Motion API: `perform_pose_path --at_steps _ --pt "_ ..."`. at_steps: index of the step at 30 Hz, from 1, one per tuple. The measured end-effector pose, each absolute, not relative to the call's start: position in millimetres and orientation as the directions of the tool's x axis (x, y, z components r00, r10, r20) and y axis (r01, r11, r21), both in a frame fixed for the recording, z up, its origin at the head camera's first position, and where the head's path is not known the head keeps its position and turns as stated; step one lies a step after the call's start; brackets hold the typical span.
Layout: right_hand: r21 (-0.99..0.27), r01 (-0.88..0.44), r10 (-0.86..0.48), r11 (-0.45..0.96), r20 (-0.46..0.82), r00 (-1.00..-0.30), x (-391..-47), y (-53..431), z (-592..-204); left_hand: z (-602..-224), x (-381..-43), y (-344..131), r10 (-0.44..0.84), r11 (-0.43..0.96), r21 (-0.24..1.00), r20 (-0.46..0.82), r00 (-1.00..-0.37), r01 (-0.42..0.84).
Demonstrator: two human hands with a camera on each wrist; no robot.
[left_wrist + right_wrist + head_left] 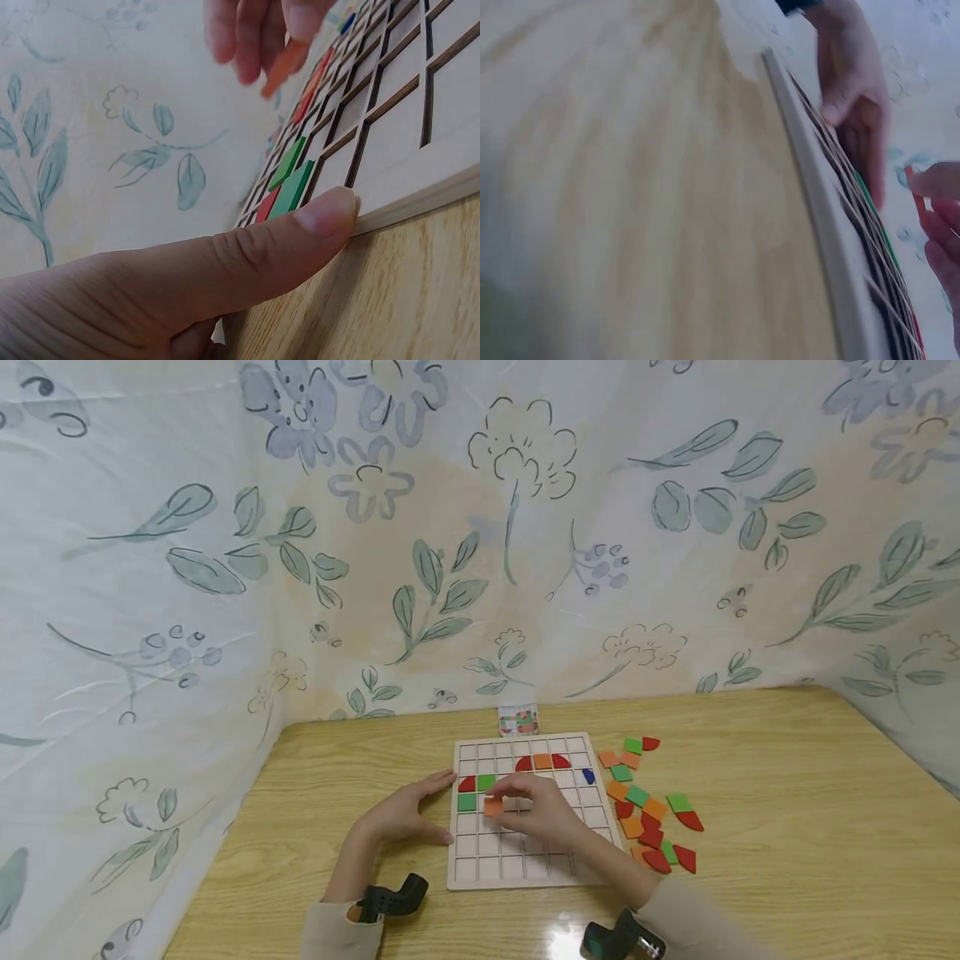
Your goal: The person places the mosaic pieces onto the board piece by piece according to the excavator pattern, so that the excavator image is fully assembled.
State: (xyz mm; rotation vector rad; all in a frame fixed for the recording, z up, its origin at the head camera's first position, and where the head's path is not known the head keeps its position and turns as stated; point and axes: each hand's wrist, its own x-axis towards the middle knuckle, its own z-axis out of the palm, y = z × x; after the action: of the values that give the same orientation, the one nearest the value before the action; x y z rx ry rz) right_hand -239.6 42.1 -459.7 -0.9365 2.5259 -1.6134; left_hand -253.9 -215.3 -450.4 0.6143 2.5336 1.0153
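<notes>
in my head view, the card [518,722] is too small for me to read, the right hand [542,814] hides part of the board [513,866], and the bottom edge crops both sleeves [341,933].

Place: a small cloth-walled nook, set up for tabletop recording by the look of it; home, lab or office beyond, I can't tell.
Floral cloth [450,535]: pale, creased, printed with leaves and blossoms, rising behind the table and along both sides like a booth.
Table [795,802]: wood-grained top, a lamp-like glare near its front edge.
Wrist cameras [395,896]: black, one strapped on each arm.
Puzzle board [465,870]: gridded wood, with coloured tiles [654,810], playroom stuff.
</notes>
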Motion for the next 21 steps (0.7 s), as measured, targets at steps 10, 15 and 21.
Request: perform_pose_path --at_steps 10,15,21 --pt "-0.700 -0.629 -0.551 0.337 0.395 -0.735 -234 10 -466 -451 -254 -216 0.517 0.644 0.713 -0.137 -0.845 0.279" --pt "-0.730 -0.578 -0.549 0.364 0.333 -0.766 -231 6 -464 -452 -254 -216 0.514 0.645 0.712 -0.135 -0.847 0.278" --pt "-0.711 -0.568 -0.546 0.415 0.305 -0.781 -230 2 -465 -453 -253 -215 0.514 0.640 0.717 -0.133 -0.847 0.276"
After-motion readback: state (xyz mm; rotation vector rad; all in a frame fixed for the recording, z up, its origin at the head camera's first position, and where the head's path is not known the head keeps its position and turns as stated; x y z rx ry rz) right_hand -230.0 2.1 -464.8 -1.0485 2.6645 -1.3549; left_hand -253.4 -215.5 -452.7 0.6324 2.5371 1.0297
